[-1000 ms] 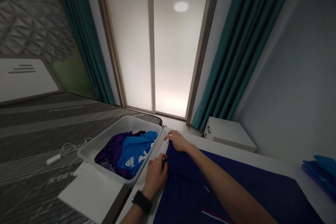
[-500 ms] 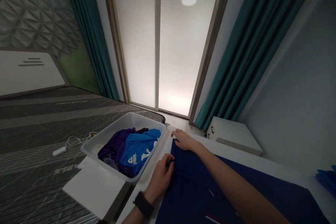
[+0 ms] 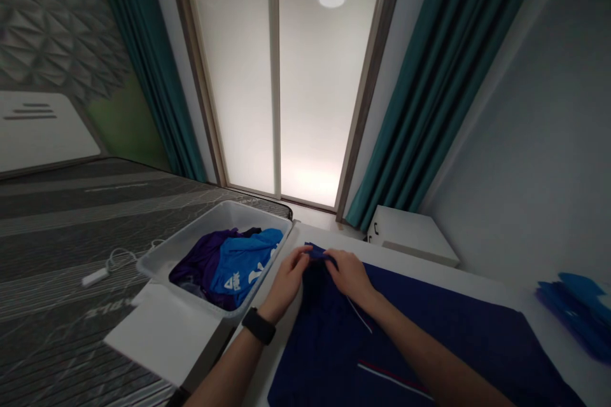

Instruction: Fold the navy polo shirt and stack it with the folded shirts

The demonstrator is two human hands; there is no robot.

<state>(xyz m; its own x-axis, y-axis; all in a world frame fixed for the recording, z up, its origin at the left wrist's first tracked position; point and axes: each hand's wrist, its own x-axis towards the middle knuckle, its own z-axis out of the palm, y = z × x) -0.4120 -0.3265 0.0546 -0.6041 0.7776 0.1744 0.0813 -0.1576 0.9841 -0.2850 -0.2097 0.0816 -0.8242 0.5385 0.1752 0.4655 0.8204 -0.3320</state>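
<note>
A dark navy garment (image 3: 405, 318) with thin red and white stripes lies spread over the white table (image 3: 315, 234). My left hand (image 3: 289, 273), with a black watch on its wrist, pinches the garment's far left corner. Close beside it, my right hand (image 3: 346, 273) grips the same far edge, thumb and fingers closed on the fabric. Between the two hands a small piece of cloth is lifted and bunched. The garment's near part runs out of view at the bottom, and its exact kind is unclear.
Left of the table, a translucent plastic bin (image 3: 191, 229) holds purple and blue clothes (image 3: 243, 264). A white power strip (image 3: 95, 276) lies on the dark patterned bed (image 3: 48, 235). Folded blue clothes (image 3: 575, 311) sit at the right. A white cabinet (image 3: 410, 232) stands beyond.
My left hand has moved forward to the garment's far corner, and my right hand has come back slightly beside it. Both now hold the edge, which is raised. The view has shifted right.
</note>
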